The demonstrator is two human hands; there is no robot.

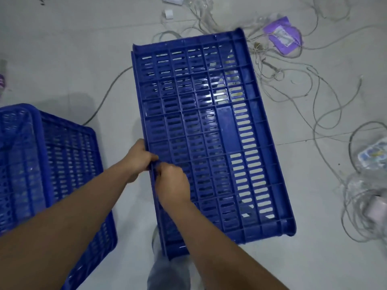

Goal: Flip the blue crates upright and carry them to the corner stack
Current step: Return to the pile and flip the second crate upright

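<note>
Blue crate [209,130] stood tipped on one long side on the pale floor [62,49], its slotted base facing the camera and its raised long rim nearest the person. Both hands met at the middle of that raised rim. Left hand [137,159] wrapped around the rim from the outer side, fingers curled out of sight behind the edge. Right hand [172,186] gripped the same rim just beside it, knuckles up, fingers folded over the plastic; the two hands were touching or nearly so. Lower long side of the crate rested on the floor toward the right.

Second blue crate [41,164] sat at the left, apart from the held one, partly cut off by the frame edge. Loose grey cables [303,91] sprawled across the floor at the upper right, with a purple packet [282,36] lying among them, and clear plastic bags [368,185] lay at the right edge.
</note>
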